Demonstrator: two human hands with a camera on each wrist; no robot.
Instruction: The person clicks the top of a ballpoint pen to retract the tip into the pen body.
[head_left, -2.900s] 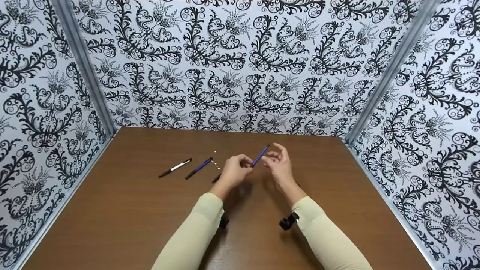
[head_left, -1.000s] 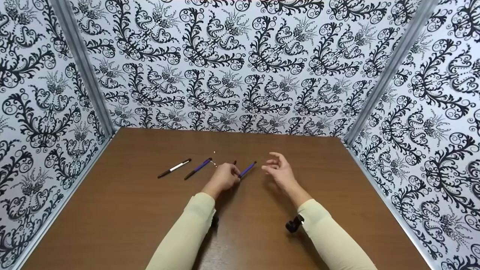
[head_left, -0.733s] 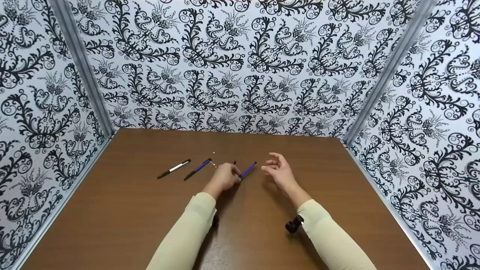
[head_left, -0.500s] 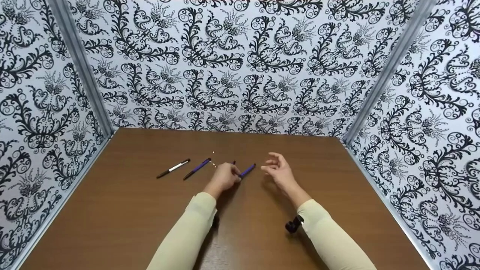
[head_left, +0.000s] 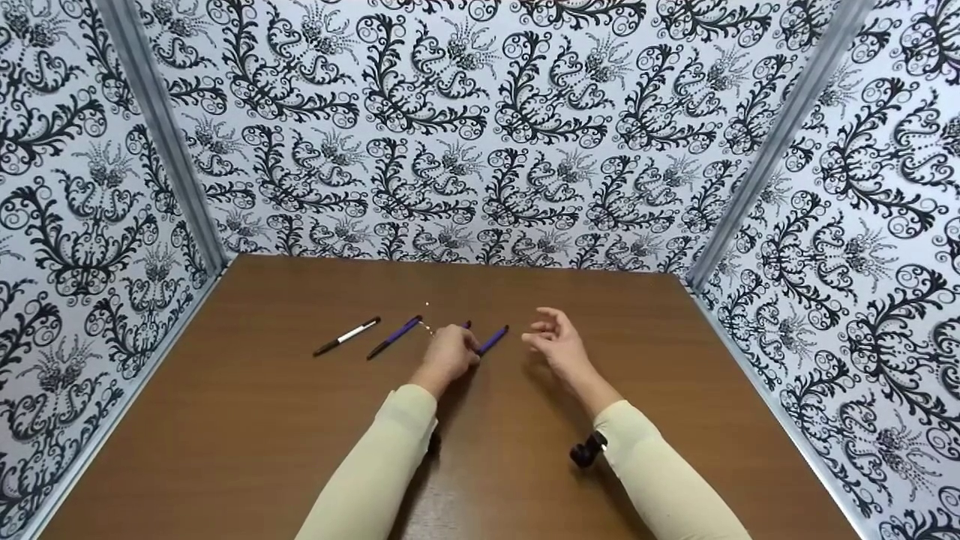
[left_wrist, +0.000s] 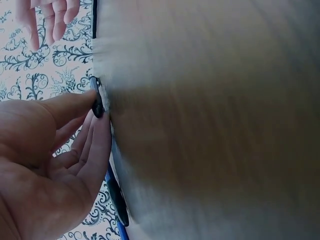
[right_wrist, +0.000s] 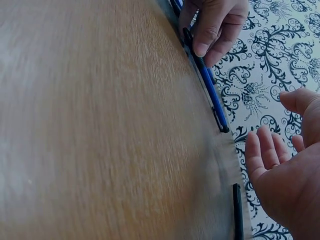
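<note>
My left hand [head_left: 451, 352] pinches the black grip end of a blue pen [head_left: 493, 340] between thumb and fingers, low at the tabletop. In the right wrist view that blue pen [right_wrist: 212, 92] slants along the table, its clip end pointing away from the left fingers. Another blue pen [head_left: 467, 325] lies just left of it, mostly hidden behind the left hand. My right hand [head_left: 562, 345] hovers to the right with loosely bent fingers and nothing in them; its palm shows in the right wrist view [right_wrist: 290, 175].
Further left on the brown table [head_left: 247, 420] lie a blue pen [head_left: 394, 337] and a white pen with black ends [head_left: 347, 337], roughly parallel. Small pale specks [head_left: 427, 327] show near the blue one. A dark stick-like thing [right_wrist: 237, 212] lies near the right hand. Patterned walls [head_left: 465, 150] enclose the table.
The pen, earlier raised between both hands, has come down leftward to the table in my left hand. Lately its far end has shifted slightly left. My right hand has stayed nearly still.
</note>
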